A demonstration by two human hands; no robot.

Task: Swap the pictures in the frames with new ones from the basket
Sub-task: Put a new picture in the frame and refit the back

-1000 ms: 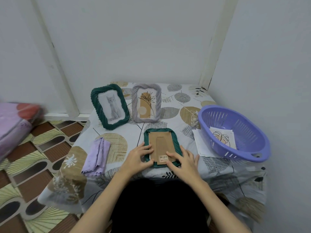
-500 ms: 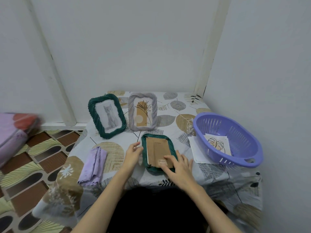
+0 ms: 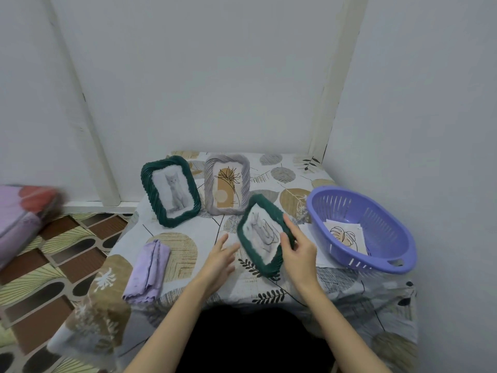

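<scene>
My right hand (image 3: 297, 249) grips the right edge of a dark green frame (image 3: 262, 235), held tilted above the table with its picture side facing me. The picture in it is blurred, a grey shape with dark lines. My left hand (image 3: 219, 261) hovers beside the frame's left edge with relaxed fingers, holding nothing. A second green frame with a cat picture (image 3: 170, 191) and a grey frame with a plant drawing (image 3: 227, 184) stand upright at the back. The purple basket (image 3: 387, 254) on the right holds leaf-drawing sheets (image 3: 345, 236).
A folded lilac cloth (image 3: 149, 267) lies at the table's left front. White paper (image 3: 306, 227) lies by the basket's left side. The table (image 3: 177, 251) has a leaf-print cover and sits in a wall corner. Patterned floor and a pink bundle (image 3: 21, 216) lie to the left.
The green frame lay face down under both hands. Now my right hand has lifted and turned it picture side up, and my left hand has let go.
</scene>
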